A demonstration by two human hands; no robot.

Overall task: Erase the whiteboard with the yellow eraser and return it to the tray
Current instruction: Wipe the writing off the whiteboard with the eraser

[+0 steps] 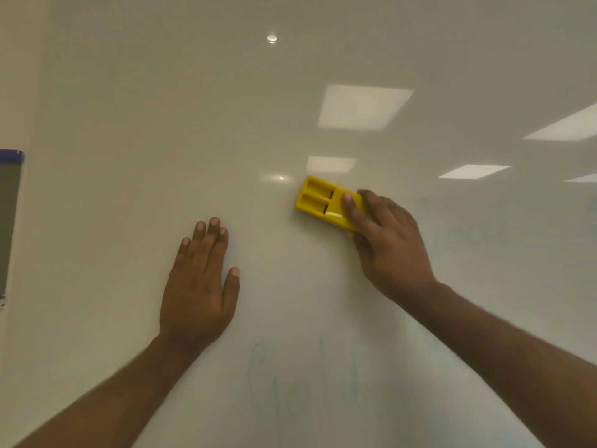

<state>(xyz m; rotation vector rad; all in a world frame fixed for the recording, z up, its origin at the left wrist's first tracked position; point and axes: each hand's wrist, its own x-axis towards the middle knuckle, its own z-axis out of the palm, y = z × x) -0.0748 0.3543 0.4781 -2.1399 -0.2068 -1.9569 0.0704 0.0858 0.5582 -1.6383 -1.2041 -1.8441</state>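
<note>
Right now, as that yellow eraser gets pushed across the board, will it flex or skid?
The yellow eraser looks like moulded hard plastic, so probably stiff. The whiteboard is glossy, so it likely glides easily. The right hand grips only one end, so it may pivot.

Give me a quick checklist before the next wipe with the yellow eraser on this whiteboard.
1. Right hand grips the yellow eraser: ok.
2. Eraser lies against the whiteboard: looks flat, ok.
3. Left hand, open on the board, is clear of the eraser: ok.
4. Faint writing below the hands is wiped: not ok.
5. Faint writing right of the eraser is wiped: not ok.
6. Tray free for the return: cannot tell, out of view.
</note>
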